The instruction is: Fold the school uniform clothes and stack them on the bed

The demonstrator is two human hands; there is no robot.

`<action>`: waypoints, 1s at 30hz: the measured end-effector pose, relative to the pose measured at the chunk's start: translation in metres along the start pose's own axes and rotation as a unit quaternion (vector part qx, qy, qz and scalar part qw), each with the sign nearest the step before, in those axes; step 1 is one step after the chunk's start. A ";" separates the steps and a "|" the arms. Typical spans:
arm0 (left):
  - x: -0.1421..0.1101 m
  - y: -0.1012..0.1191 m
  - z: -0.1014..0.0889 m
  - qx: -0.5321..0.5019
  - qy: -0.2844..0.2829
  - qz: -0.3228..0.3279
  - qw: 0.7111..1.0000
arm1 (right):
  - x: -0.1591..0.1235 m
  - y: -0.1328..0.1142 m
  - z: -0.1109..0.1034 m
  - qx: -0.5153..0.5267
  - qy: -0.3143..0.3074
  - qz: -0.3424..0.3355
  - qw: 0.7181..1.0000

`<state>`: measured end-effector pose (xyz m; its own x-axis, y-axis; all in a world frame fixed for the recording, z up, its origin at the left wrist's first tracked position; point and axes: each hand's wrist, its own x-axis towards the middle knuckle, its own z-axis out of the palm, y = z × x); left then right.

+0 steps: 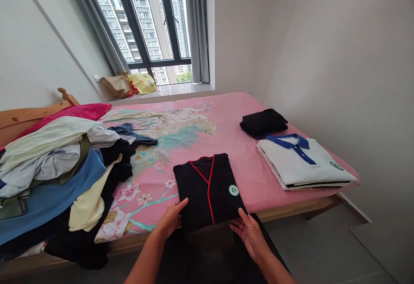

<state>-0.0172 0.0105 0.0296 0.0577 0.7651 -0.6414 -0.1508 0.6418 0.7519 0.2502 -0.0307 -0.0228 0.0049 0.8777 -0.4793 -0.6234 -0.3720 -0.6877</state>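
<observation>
i record the left hand (171,220) and right hand (248,233) pinching the near corners of a folded black, red-piped, v-neck shirt (196,193), thumbs uppermost, at the near edge of the bed (226,124). by my remote judgement: light, soft, liable to slump; hold both sides, supporting underneath. folded white polo shirt (291,167), bed's right end; clothes heap (77,198), bed's left.
</observation>
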 end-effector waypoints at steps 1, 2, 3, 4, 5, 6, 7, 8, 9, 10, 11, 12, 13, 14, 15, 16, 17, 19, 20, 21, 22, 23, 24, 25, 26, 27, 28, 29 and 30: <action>0.002 0.002 0.000 -0.024 -0.025 -0.013 0.999 | 0.002 -0.002 0.003 0.022 -0.005 0.014 1.000; 0.005 0.005 0.001 -0.050 -0.042 -0.021 0.998 | 0.004 -0.004 0.006 0.038 -0.012 0.026 0.999; 0.008 0.006 0.001 -0.077 -0.053 -0.026 0.995 | 0.006 -0.007 0.008 0.049 -0.021 0.035 0.998; 0.012 0.008 0.002 -0.102 -0.060 -0.026 0.993 | 0.008 -0.012 0.009 0.057 -0.032 0.041 0.997; 0.015 0.010 0.002 -0.126 -0.064 -0.022 0.990 | 0.010 -0.017 0.010 0.059 -0.042 0.045 0.996; 0.019 0.012 0.002 -0.144 -0.068 -0.017 0.987 | 0.012 -0.023 0.011 0.056 -0.051 0.049 0.996; 0.022 0.013 0.002 -0.155 -0.071 -0.013 0.985 | 0.016 -0.030 0.011 0.045 -0.056 0.054 0.996; 0.025 0.014 0.002 -0.160 -0.074 -0.014 0.984 | 0.020 -0.038 0.011 0.026 -0.064 0.066 0.995; 0.027 0.015 0.001 -0.161 -0.073 -0.016 0.984 | 0.025 -0.045 0.011 0.002 -0.075 0.083 0.994; 0.029 0.016 0.000 -0.159 -0.068 -0.020 0.985 | 0.031 -0.053 0.011 -0.022 -0.092 0.101 0.990; 0.031 0.016 -0.001 -0.156 -0.064 -0.028 0.985 | 0.038 -0.060 0.011 -0.042 -0.116 0.118 0.985; 0.031 0.017 -0.002 -0.154 -0.064 -0.035 0.985 | 0.045 -0.067 0.011 -0.058 -0.144 0.131 0.979; 0.031 0.017 -0.002 -0.154 -0.067 -0.041 0.985 | 0.052 -0.073 0.013 -0.069 -0.171 0.140 0.973; 0.031 0.017 -0.003 -0.155 -0.072 -0.044 0.984 | 0.060 -0.078 0.015 -0.079 -0.191 0.143 0.968; 0.030 0.018 -0.003 -0.158 -0.078 -0.046 0.983 | 0.067 -0.081 0.017 -0.092 -0.200 0.145 0.965; 0.029 0.019 -0.002 -0.160 -0.083 -0.046 0.983 | 0.074 -0.084 0.021 -0.109 -0.199 0.147 0.963; 0.028 0.020 -0.001 -0.162 -0.086 -0.044 0.982 | 0.081 -0.086 0.025 -0.127 -0.191 0.151 0.962; 0.028 0.023 0.000 -0.167 -0.088 -0.038 0.981 | 0.092 -0.087 0.035 -0.156 -0.171 0.159 0.960; 0.029 0.025 0.001 -0.169 -0.087 -0.039 0.981 | 0.097 -0.087 0.040 -0.165 -0.162 0.163 0.959; 0.031 0.026 0.001 -0.172 -0.085 -0.040 0.981 | 0.101 -0.087 0.044 -0.169 -0.157 0.166 0.959; 0.033 0.028 0.000 -0.175 -0.082 -0.043 0.980 | 0.104 -0.088 0.048 -0.172 -0.152 0.167 0.959; 0.035 0.029 0.000 -0.177 -0.077 -0.047 0.980 | 0.107 -0.088 0.051 -0.176 -0.146 0.167 0.959; 0.037 0.031 0.000 -0.178 -0.071 -0.051 0.980 | 0.109 -0.090 0.054 -0.180 -0.141 0.165 0.960; 0.037 0.032 0.001 -0.179 -0.062 -0.054 0.980 | 0.110 -0.092 0.056 -0.183 -0.136 0.162 0.960; 0.035 0.034 0.002 -0.179 -0.050 -0.056 0.981 | 0.110 -0.095 0.056 -0.184 -0.134 0.157 0.961; 0.031 0.036 0.005 -0.181 -0.035 -0.057 0.981 | 0.109 -0.099 0.055 -0.184 -0.134 0.150 0.962; 0.026 0.037 0.009 -0.181 -0.024 -0.058 0.982 | 0.106 -0.105 0.053 -0.182 -0.138 0.140 0.963; 0.018 0.038 0.014 -0.180 -0.021 -0.057 0.982 | 0.103 -0.111 0.050 -0.179 -0.145 0.129 0.964; 0.009 0.040 0.021 -0.178 -0.026 -0.058 0.982 | 0.099 -0.119 0.046 -0.175 -0.153 0.119 0.965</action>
<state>-0.0024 0.0442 0.0568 0.1430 0.6952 -0.7044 -0.4752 0.6726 0.5673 0.2891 0.1144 0.0373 -0.3705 0.7834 -0.4990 -0.2760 -0.6058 -0.7462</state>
